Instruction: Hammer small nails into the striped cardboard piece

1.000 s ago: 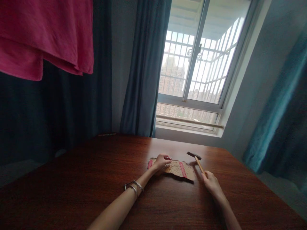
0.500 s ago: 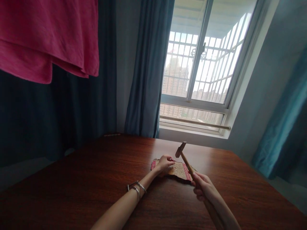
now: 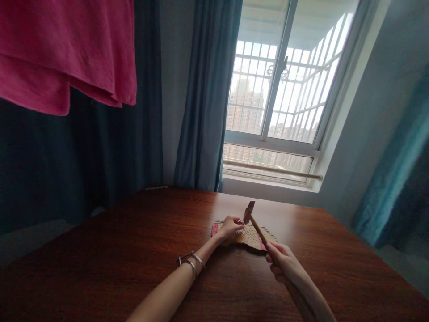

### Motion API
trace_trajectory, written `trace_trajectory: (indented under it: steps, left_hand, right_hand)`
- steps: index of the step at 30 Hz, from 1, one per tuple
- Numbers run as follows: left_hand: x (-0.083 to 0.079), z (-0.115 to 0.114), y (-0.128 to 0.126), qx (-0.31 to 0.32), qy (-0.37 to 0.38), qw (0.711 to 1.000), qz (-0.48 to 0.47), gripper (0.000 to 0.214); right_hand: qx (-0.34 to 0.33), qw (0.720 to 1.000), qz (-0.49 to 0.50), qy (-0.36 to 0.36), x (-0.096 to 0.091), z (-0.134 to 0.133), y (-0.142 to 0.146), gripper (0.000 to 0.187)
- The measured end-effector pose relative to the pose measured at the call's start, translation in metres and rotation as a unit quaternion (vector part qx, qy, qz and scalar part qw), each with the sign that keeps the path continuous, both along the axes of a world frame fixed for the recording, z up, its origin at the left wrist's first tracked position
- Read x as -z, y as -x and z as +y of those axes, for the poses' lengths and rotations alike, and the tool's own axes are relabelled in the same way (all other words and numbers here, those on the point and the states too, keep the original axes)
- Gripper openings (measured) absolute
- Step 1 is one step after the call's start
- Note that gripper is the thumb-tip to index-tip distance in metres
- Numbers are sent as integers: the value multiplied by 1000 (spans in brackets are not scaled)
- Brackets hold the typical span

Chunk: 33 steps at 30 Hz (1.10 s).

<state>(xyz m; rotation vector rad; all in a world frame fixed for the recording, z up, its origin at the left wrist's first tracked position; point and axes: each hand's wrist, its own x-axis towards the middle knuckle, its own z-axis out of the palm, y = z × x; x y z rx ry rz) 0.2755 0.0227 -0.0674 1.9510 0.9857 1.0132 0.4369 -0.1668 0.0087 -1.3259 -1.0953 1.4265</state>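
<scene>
My left hand [image 3: 229, 226] rests on a flat tan board [image 3: 250, 236] dotted with small holes and crossed by red strips, lying on the brown wooden table [image 3: 134, 255]. Its fingers are pinched together at the board's top edge on something too small to name. My right hand [image 3: 282, 264] is closed round the wooden handle of a small hammer [image 3: 254, 221]. The dark hammer head hangs just above the board, right beside my left fingertips. Metal bangles [image 3: 190, 262] circle my left wrist.
A pink cloth [image 3: 67, 49] hangs overhead at the upper left. Blue curtains [image 3: 204, 98] frame a barred window [image 3: 281, 89] behind the table's far edge. A thin stick-like object [image 3: 157, 188] lies at the table's far left edge.
My right hand lifted the hammer off the table at the board's right and swung it left. The head has now come down closer to my left fingertips.
</scene>
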Motion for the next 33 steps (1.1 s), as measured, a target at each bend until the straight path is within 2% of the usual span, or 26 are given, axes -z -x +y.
trace_trajectory:
  steps: [24, 33]
  left_hand:
    - [-3, -2, -1, -8, 6, 1000, 8, 25]
    - [-4, -3, 0, -11, 9, 1000, 19, 26]
  right_hand:
    - [6, 1000, 0, 5, -2, -2, 1, 44]
    - [14, 999, 31, -1, -1, -1, 1, 44]
